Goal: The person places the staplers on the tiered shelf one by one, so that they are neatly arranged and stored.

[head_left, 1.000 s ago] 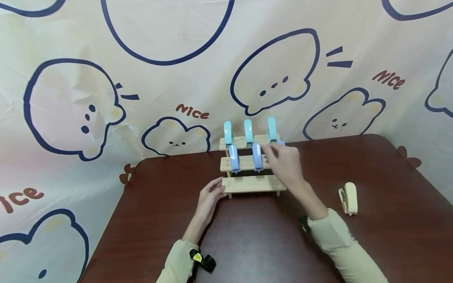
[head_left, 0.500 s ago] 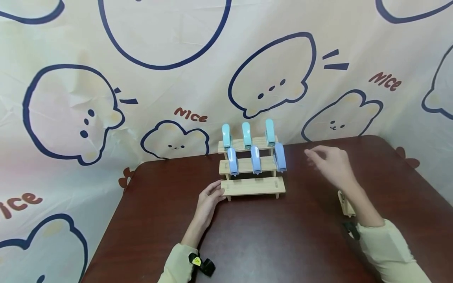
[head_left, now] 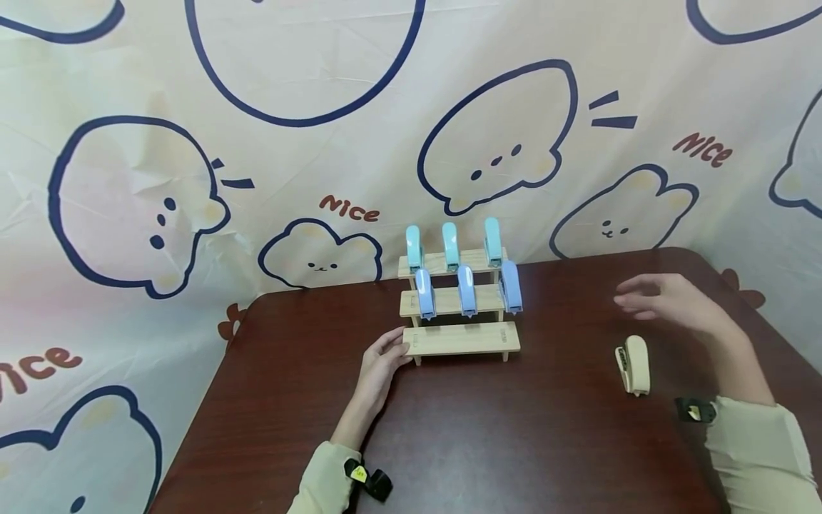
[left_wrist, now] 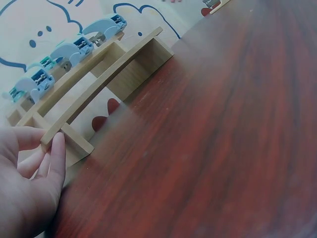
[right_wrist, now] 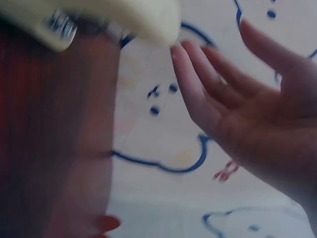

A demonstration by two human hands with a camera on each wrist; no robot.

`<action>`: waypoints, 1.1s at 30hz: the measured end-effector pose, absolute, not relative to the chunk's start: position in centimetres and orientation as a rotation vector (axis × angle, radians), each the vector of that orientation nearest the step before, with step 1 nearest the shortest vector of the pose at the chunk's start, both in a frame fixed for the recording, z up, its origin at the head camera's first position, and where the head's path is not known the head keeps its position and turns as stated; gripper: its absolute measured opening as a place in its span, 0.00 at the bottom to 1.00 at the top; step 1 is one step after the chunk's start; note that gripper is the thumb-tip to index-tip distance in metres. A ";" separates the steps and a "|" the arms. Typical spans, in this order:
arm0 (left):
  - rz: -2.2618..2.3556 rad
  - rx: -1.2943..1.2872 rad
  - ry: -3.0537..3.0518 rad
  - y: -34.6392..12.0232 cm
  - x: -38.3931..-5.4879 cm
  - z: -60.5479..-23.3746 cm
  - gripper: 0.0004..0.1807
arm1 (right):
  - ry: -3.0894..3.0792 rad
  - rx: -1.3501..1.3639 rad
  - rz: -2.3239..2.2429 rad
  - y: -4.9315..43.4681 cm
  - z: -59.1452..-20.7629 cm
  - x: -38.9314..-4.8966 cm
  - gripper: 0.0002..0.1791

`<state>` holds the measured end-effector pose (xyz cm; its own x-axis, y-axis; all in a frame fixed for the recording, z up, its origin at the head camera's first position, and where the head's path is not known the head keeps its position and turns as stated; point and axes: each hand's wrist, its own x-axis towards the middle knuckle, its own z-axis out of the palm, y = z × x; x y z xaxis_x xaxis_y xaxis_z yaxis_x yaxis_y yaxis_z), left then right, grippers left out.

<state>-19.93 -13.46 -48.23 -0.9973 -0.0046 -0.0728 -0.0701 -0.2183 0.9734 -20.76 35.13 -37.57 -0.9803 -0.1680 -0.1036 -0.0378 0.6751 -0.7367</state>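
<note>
A three-tier wooden display stand (head_left: pixel 461 338) stands near the back of the table. My left hand (head_left: pixel 379 364) pinches the left end of its lowest shelf; the left wrist view shows the thumb and fingers of this hand (left_wrist: pixel 32 173) around the board's corner. Three teal staplers (head_left: pixel 451 246) sit on the top tier and three blue staplers (head_left: pixel 467 291) on the middle one. My right hand (head_left: pixel 681 303) hovers with loosely extended fingers and nothing in them. Just in front of it on the table is a cream stapler (head_left: pixel 634 365), which looms blurred in the right wrist view.
The dark wooden table (head_left: pixel 514 435) has its back edge against a cloth backdrop (head_left: pixel 308 164) printed with cartoon faces. The stand's back tier is close to that cloth. A black wrist camera (head_left: pixel 369 480) is strapped at my left sleeve.
My right hand has moved away from the right end of the middle tier, rightward to beyond the cream stapler. The rightmost blue stapler is now uncovered. My left hand has stayed at the stand.
</note>
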 end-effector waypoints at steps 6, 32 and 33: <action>2.410 -0.091 1.943 -13.4 -19.9 -48.1 0.26 | 2.569 -0.290 -1.176 37.5 -39.1 -20.3 0.30; 2.419 -0.081 1.935 -13.6 -19.8 -48.1 0.26 | 2.373 -0.290 -1.116 36.5 -40.4 -20.9 0.31; 2.417 -0.081 1.936 -13.6 -19.8 -48.1 0.26 | 2.378 -0.286 -1.111 36.4 -40.4 -21.0 0.32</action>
